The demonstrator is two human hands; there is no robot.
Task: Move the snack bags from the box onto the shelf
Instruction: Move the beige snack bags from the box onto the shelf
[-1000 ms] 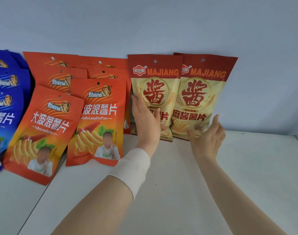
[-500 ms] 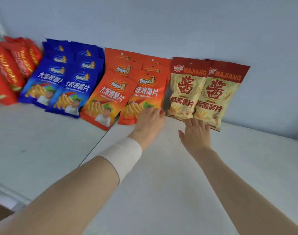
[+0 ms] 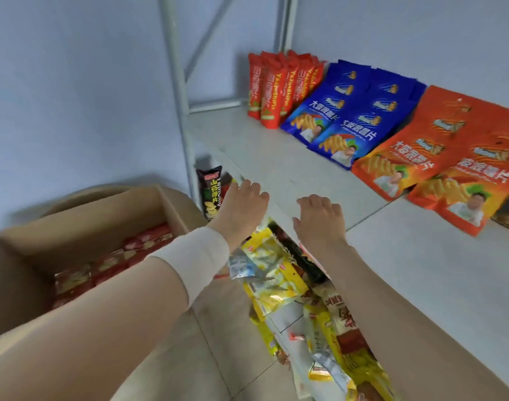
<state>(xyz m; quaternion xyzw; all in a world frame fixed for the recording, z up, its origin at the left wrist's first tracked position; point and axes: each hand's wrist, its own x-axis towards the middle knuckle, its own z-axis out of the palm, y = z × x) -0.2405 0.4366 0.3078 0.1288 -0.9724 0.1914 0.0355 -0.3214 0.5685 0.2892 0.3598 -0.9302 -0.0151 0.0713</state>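
Snack bags (image 3: pixel 114 264), red and packed flat in rows, lie inside the open box (image 3: pixel 82 218) at lower left, beside the shelf (image 3: pixel 276 157). Neither of the 2 hands carries anything. The left hand (image 3: pixel 243 202), with a white wrap (image 3: pixel 195 261) round its wrist, and the right hand (image 3: pixel 320 219) hover knuckles-up over the shelf's front edge, fingers loosely bent, close together and gripping nothing.

On the pale, matte shelf board, 3 groups lean toward the back wall: narrow red bags (image 3: pixel 279 88), blue bags (image 3: pixel 348 117) and orange bags (image 3: pixel 444 157). All are glossy film pouches with flat top seams. Below the board's front edge, yellow bags (image 3: pixel 270 273) and a black bag (image 3: pixel 211 195) crowd a lower level.

By their look, the boxed bags should be light, puffed with air and slick, and the chips inside would likely crack under a squeeze. A loose pinch at the flat top seam, or an open palm on each face, seems the safest hold.

The box is dull brown cardboard, its edges smeared by blur. A grey metal post (image 3: pixel 178 82) stands at the shelf's left end.
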